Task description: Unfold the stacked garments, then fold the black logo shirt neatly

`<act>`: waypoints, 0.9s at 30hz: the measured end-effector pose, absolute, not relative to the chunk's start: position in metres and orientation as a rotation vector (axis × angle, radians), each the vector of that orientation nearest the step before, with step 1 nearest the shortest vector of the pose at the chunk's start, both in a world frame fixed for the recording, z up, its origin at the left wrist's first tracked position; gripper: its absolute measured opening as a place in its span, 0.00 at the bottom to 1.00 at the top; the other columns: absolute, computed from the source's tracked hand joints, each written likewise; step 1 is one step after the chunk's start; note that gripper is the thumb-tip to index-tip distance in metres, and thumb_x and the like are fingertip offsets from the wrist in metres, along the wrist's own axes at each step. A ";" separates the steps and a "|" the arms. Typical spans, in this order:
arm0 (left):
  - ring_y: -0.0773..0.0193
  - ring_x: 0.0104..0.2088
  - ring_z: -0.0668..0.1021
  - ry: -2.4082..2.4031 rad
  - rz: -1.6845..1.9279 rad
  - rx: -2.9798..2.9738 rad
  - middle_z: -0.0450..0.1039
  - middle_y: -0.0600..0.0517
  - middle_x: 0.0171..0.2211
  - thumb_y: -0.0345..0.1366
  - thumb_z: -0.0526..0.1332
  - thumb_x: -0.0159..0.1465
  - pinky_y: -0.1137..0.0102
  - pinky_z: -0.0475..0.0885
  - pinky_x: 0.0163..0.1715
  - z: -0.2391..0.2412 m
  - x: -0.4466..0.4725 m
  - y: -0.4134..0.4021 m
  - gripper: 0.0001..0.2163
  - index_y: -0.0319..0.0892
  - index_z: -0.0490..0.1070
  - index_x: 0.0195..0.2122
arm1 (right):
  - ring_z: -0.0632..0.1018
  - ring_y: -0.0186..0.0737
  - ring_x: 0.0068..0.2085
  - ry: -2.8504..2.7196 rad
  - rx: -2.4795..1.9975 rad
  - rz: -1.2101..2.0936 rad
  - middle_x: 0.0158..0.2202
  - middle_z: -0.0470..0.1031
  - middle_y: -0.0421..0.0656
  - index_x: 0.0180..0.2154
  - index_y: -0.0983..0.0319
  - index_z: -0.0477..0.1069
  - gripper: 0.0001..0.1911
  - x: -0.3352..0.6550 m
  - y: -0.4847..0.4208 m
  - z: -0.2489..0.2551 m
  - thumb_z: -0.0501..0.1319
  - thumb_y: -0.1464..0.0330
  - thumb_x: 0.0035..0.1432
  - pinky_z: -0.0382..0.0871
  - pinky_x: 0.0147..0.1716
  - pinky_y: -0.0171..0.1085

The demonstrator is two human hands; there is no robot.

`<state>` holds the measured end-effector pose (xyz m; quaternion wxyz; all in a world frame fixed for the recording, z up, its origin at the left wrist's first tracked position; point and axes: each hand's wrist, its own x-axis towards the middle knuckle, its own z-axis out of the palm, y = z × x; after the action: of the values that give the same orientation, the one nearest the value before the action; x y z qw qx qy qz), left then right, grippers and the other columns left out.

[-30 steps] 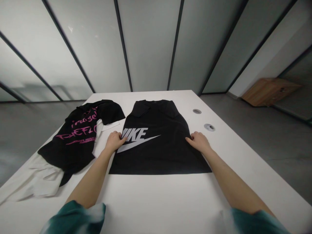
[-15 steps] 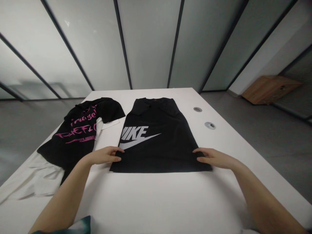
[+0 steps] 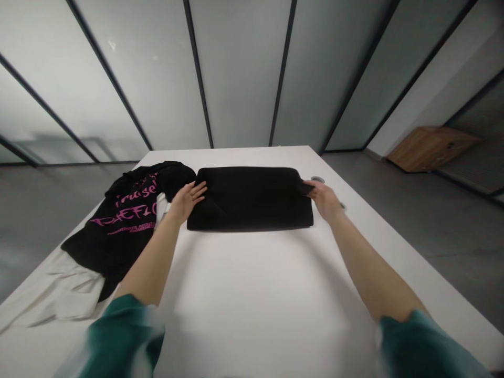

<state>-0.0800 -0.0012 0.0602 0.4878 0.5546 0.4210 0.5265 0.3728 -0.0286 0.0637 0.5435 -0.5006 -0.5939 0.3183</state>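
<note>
A black T-shirt (image 3: 252, 202) lies on the white table, folded over into a wide, low rectangle with its white lettering hidden. At its far left edge is my left hand (image 3: 188, 201), fingers spread and resting against the cloth. My right hand (image 3: 321, 197) pinches the far right edge, where a bit of fabric shows between thumb and fingers. To the left, another black T-shirt (image 3: 126, 210) with pink lettering is spread out, close beside my left forearm.
White cloth (image 3: 71, 294) sticks out from under the pink-lettered shirt. Round cable grommets (image 3: 317, 179) sit in the white table (image 3: 260, 294) on the right. Frosted glass panels (image 3: 240, 73) stand behind, and a wooden cabinet (image 3: 431, 148) is on the floor at far right.
Both hands have moved away from me, carrying the black T-shirt's near hem over to its far end. The shirt is now folded in half and its white print is covered.
</note>
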 end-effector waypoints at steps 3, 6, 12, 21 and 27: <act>0.46 0.63 0.67 1.466 1.027 1.758 0.62 0.36 0.64 0.54 0.59 0.61 0.56 0.65 0.58 0.031 -0.049 0.018 0.36 0.38 0.58 0.65 | 0.71 0.52 0.59 -1.758 -1.542 0.503 0.58 0.73 0.50 0.59 0.60 0.68 0.31 0.334 -0.002 0.033 0.53 0.50 0.62 0.63 0.59 0.50; 0.42 0.62 0.68 1.788 0.537 2.163 0.64 0.31 0.62 0.50 0.58 0.64 0.54 0.62 0.60 0.010 -0.033 0.017 0.35 0.30 0.56 0.66 | 0.69 0.58 0.60 -2.124 -1.887 0.276 0.59 0.70 0.59 0.66 0.69 0.58 0.36 0.309 0.000 0.009 0.51 0.53 0.65 0.57 0.61 0.53; 0.43 0.57 0.73 1.899 0.132 2.376 0.69 0.30 0.57 0.51 0.48 0.69 0.56 0.66 0.56 0.005 -0.031 -0.015 0.34 0.27 0.52 0.68 | 0.70 0.59 0.59 -2.331 -2.026 0.063 0.57 0.72 0.61 0.67 0.73 0.54 0.37 0.304 -0.033 -0.005 0.45 0.53 0.68 0.56 0.60 0.52; 0.46 0.52 0.77 1.655 0.708 1.926 0.75 0.38 0.50 0.49 0.63 0.57 0.55 0.69 0.54 0.010 -0.052 -0.084 0.33 0.36 0.65 0.60 | 0.75 0.57 0.54 -2.086 -1.881 0.381 0.52 0.76 0.56 0.61 0.66 0.66 0.34 0.331 -0.108 0.000 0.56 0.52 0.60 0.65 0.56 0.52; 0.63 0.29 0.78 1.242 1.392 1.031 0.72 0.53 0.26 0.43 0.65 0.49 0.66 0.75 0.34 0.062 -0.082 -0.035 0.18 0.40 0.75 0.40 | 0.78 0.45 0.39 -1.253 -1.382 0.757 0.34 0.79 0.44 0.32 0.59 0.78 0.14 0.370 -0.057 0.044 0.62 0.56 0.51 0.75 0.37 0.42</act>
<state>-0.0821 -0.0350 0.0623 0.4841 0.4232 0.5099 0.5714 0.3703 -0.0569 0.0438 0.5349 -0.5799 -0.5259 0.3179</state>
